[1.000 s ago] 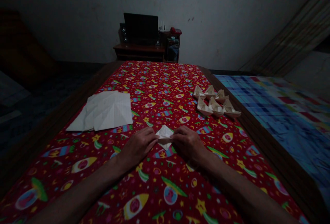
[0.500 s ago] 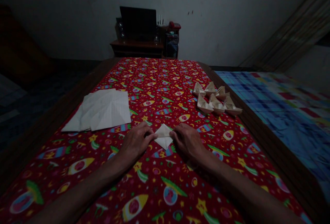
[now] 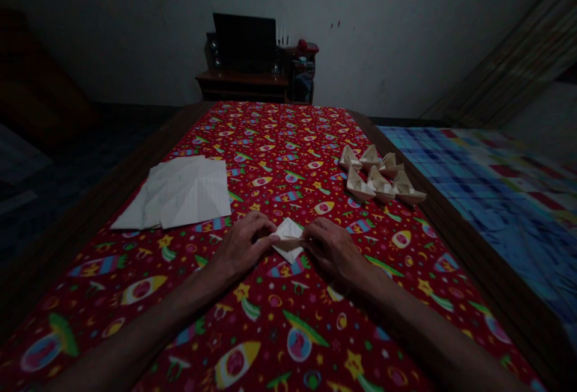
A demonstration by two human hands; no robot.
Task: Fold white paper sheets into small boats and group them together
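A small diamond-shaped piece of folded paper point(image 3: 289, 252) lies on the red patterned cloth in front of me, a raised fold running across its middle. My left hand point(image 3: 246, 241) pinches its left corner between thumb and fingers. On the opposite corner my right hand point(image 3: 331, 245) is closed in the same way, its fingertips partly hidden. Left of my hands is a fanned stack of creased paper sheets point(image 3: 193, 195). Several folded paper boats point(image 3: 381, 183) stand in two rows to the right.
The red cloth point(image 3: 288, 127) covers a long table with a dark wooden edge point(image 3: 419, 205). Beyond its far end are a black monitor point(image 3: 244, 42), speakers and a red telephone point(image 3: 308, 46). A blue checked bedspread point(image 3: 455, 169) spreads along the right.
The paper's middle fold, flatter before, now stands raised between my fingers. Both hands stay at its side corners. The whole view has shifted slightly.
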